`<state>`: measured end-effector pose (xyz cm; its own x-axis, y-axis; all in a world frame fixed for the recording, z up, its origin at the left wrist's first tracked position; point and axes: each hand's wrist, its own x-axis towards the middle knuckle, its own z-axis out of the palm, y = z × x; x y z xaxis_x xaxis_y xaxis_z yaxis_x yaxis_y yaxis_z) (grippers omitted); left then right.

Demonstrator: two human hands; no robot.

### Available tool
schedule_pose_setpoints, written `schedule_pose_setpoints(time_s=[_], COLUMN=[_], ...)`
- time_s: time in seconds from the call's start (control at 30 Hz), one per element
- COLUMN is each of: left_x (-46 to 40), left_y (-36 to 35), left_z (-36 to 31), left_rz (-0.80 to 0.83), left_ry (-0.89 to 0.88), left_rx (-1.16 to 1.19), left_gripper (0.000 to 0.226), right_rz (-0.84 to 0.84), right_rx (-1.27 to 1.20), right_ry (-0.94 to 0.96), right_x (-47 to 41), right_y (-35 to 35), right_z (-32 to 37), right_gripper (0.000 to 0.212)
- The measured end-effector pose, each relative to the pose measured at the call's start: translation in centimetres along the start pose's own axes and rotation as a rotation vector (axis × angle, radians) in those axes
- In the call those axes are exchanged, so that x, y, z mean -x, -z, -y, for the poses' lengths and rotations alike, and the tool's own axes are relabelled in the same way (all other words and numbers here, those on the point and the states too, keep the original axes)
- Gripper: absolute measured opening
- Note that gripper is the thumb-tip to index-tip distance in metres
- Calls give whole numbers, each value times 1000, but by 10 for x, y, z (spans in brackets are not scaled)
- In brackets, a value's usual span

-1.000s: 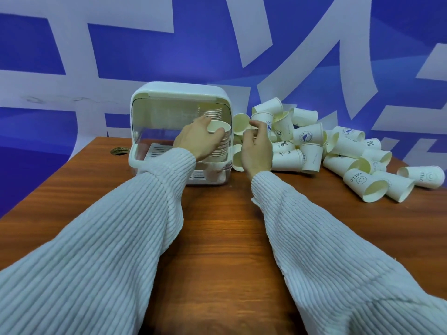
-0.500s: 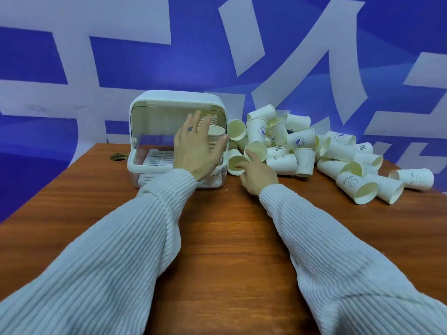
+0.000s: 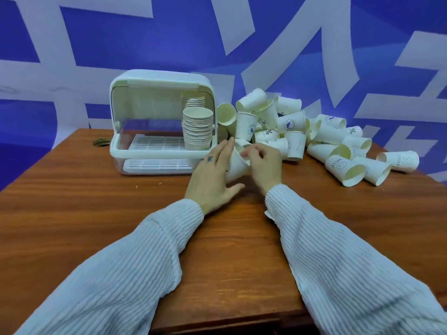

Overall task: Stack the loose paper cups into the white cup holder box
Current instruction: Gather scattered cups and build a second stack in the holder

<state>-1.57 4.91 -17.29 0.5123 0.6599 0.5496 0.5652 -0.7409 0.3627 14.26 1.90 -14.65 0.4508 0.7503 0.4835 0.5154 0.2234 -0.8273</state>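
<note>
Between both hands point(image 3: 238, 165), one paper cup point(image 3: 235, 163)

The table point(image 3: 96, 201) is glossy brown wood with visible grain. The cup holder box point(image 3: 159, 81) is smooth white plastic with a clear cover. The cups point(image 3: 290, 122) are matt paper. Both sleeves point(image 3: 350, 274) are ribbed white knit.

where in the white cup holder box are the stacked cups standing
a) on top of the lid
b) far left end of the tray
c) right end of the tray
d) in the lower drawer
c: the stacked cups stand on the slatted tray at the right end of the white cup holder box, with a second stack behind them; the left part of the tray is bare.
</note>
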Motion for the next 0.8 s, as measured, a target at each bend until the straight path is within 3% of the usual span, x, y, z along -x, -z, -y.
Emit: schedule_pose_setpoints(time_s=[0.1,0.2,0.3,0.4,0.57,0.8], left_x=[3,9,10,12,14,14], left_y=[-1,5,10,13,15,13], left_z=[3,9,10,6,3,4], left_rz=[30,2,-56,-82,-69,-73], left_ry=[87,215,272,290,291,299], left_rx=[1,99,261,316,256,258], left_gripper=[110,104,107,105,101,97], right_rz=[18,-35,175,289,112,51], right_rx=[13,260,549,744,737,771], right_ry=[-10,-47,52,78,-27,-16], right_x=[10,3,-4,-9,-23,-20], right_y=[-6,-8,-12,-19,-29,-38], right_z=[-14,-28,-34,-36,-32,-37], right_gripper=[25,18,45,46,40,11])
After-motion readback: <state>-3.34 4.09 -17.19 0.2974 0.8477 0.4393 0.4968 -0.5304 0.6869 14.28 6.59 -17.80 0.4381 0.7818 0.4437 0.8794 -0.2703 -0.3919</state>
